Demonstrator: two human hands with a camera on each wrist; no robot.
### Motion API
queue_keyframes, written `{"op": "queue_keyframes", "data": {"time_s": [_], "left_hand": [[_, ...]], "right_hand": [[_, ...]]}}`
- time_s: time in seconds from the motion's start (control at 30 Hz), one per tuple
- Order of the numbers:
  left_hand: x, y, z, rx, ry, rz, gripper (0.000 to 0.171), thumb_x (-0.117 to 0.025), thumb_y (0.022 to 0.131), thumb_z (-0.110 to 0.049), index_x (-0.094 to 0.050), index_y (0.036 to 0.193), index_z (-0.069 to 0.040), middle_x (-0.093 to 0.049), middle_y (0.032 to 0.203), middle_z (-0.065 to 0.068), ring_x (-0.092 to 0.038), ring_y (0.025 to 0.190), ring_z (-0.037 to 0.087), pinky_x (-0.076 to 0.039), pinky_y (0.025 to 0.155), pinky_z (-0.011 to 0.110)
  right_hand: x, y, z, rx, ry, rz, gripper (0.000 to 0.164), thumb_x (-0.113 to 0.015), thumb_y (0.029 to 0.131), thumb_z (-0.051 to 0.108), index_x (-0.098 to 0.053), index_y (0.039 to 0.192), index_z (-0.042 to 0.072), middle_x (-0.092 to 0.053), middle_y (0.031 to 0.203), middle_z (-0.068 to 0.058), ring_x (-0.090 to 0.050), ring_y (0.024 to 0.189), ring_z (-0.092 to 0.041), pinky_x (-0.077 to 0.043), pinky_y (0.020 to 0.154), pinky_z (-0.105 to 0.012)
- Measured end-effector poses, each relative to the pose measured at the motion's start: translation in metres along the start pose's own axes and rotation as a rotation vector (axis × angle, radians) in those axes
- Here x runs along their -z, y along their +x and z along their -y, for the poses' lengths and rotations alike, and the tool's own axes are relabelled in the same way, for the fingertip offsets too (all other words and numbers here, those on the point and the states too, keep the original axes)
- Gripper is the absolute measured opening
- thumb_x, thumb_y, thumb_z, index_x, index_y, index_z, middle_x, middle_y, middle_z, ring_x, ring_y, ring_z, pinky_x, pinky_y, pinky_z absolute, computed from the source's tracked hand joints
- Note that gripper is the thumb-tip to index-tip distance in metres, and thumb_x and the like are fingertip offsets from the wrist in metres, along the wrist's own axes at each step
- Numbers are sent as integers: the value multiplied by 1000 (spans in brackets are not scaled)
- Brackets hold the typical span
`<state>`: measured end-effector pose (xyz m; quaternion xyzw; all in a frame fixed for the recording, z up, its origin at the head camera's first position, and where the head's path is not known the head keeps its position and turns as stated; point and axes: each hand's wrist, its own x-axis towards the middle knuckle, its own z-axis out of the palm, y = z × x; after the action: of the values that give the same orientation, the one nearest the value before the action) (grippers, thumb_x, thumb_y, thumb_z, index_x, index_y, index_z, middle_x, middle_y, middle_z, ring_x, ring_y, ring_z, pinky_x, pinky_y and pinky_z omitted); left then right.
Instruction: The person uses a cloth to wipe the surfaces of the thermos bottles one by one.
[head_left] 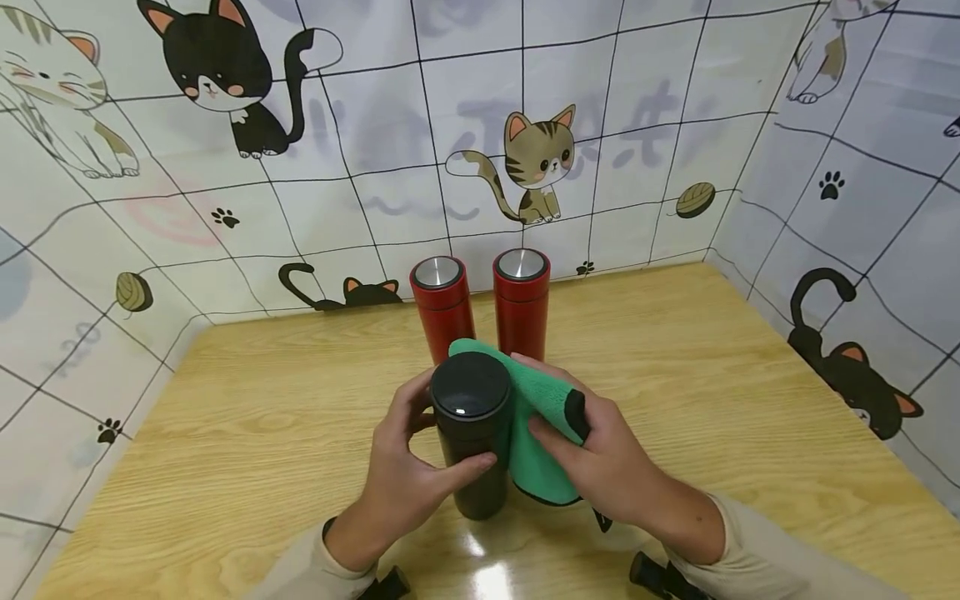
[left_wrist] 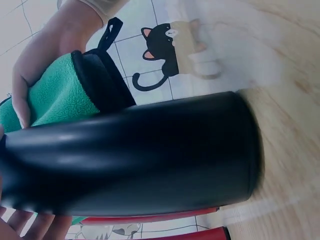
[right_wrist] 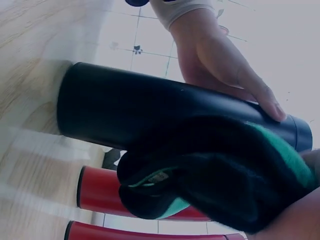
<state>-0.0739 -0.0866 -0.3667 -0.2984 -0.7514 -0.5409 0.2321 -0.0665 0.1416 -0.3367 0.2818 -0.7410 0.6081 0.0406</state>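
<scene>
A black thermos bottle [head_left: 472, 450] stands upright near the middle of the wooden table, its dark glossy lid on top. My left hand [head_left: 420, 467] grips it from the left, thumb across its near side and fingers behind. On the other side, my right hand [head_left: 611, 454] pinches a folded green cloth [head_left: 543, 454] with black edging and holds it against the bottle's right side. In the right wrist view the cloth's dark underside [right_wrist: 215, 175] overlaps the bottle, and the left thumb lies along it near the lid.
Two red thermos bottles [head_left: 440, 308] [head_left: 521, 312] with silver-topped lids stand just behind the black one. The pale wooden table [head_left: 285, 433] meets a wall covering [head_left: 390, 125] printed with cats and grid lines at the back and both sides.
</scene>
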Motion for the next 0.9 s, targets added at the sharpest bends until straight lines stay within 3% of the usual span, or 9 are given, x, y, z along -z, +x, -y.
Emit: {"op": "queue_keyframes", "data": {"time_s": [0.07,0.23,0.4,0.57,0.8,0.9], "left_hand": [[1,0,0,3,-3,15,89,-92,72,-26,-44,144,-6,-60,134,11,-62,117,18,-59,82,33],[4,4,-3,15,26,74,99,-92,70,-21,-35,149,-6,-61,132,12,-62,115,21,-60,80,37],[10,5,-4,-16,82,130,99,-85,78,-37,-25,151,-5,-61,129,14,-62,112,22,-61,77,35],[12,6,1,-94,61,157,90,-76,84,-45,-27,146,-1,-56,133,18,-63,113,25,-62,78,33],[13,7,4,-120,47,168,91,-75,85,-44,-24,145,2,-54,131,17,-63,112,23,-61,80,35],[14,8,4,-124,50,169,91,-74,86,-44,-23,145,2,-55,131,17,-63,111,24,-61,81,36]], "right_hand": [[0,0,-1,5,-9,21,62,-58,97,-1,-41,152,22,-52,150,-2,-53,135,-12,-49,104,-24],[0,0,-4,-141,-33,63,48,-63,96,8,-53,143,10,-63,136,-7,-64,120,-14,-54,95,-25],[-2,1,-13,-256,-65,148,40,-61,99,15,-57,138,6,-67,130,-10,-66,116,-19,-55,92,-26],[-5,3,-20,-234,-83,154,38,-59,100,13,-57,139,9,-67,131,-8,-66,116,-19,-56,93,-27],[-2,-1,-9,-147,-95,1,42,-59,99,10,-56,141,8,-63,137,-9,-64,120,-18,-55,94,-27],[-3,0,-8,-119,-88,8,43,-59,99,9,-54,142,8,-62,138,-9,-63,121,-18,-54,95,-27]]}}
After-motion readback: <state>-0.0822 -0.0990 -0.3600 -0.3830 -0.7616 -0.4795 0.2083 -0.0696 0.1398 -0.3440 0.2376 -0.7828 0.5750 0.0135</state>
